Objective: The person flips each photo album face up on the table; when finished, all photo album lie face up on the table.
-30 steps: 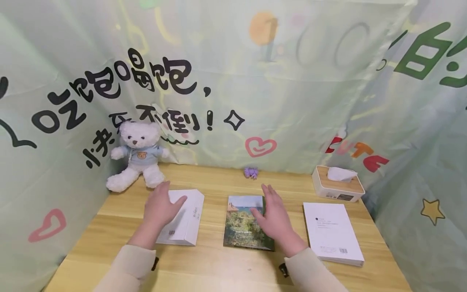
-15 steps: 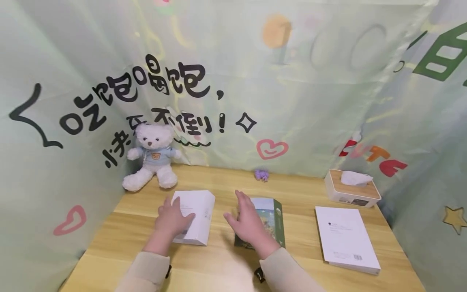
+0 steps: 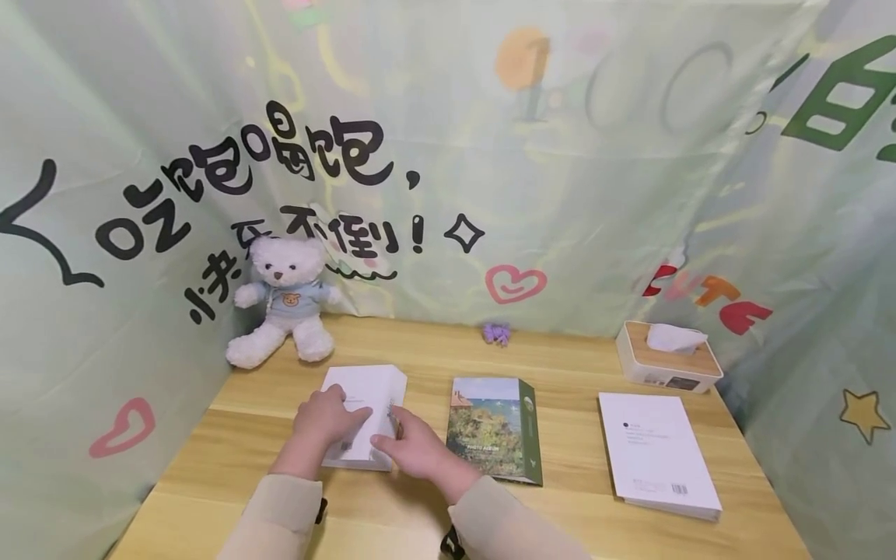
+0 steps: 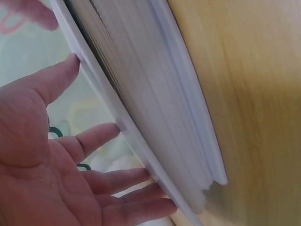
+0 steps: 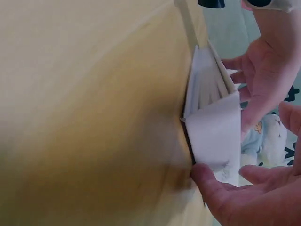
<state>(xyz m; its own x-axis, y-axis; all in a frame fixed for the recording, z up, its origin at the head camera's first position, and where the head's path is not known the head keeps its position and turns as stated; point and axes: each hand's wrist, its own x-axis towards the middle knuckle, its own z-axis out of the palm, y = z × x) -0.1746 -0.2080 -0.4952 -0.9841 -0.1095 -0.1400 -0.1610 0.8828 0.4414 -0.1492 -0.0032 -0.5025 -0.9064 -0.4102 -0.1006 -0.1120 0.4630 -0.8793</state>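
Observation:
A thick white book (image 3: 364, 420) lies on the table with its spine facing right. My left hand (image 3: 325, 424) rests on its top cover, fingers spread; in the left wrist view its fingertips (image 4: 113, 129) touch the cover beside the page edges (image 4: 146, 84). At the spine (image 5: 214, 134) is my right hand (image 3: 420, 447), its thumb by the top edge in the head view. The right wrist view has one fingertip (image 5: 201, 172) at the spine's lower edge. To the right lies a photo album (image 3: 486, 432) with a landscape cover and green spine.
Another white book (image 3: 658, 455) lies at the right of the table (image 3: 574, 513). A tissue box (image 3: 668, 358) stands behind it. A white teddy bear (image 3: 283, 303) sits at the back left, and a small purple object (image 3: 496, 334) is at the back middle.
My right hand has moved left, from over the photo album to the white book's spine. My left hand has come down onto the white book's cover. The head view has shifted a little.

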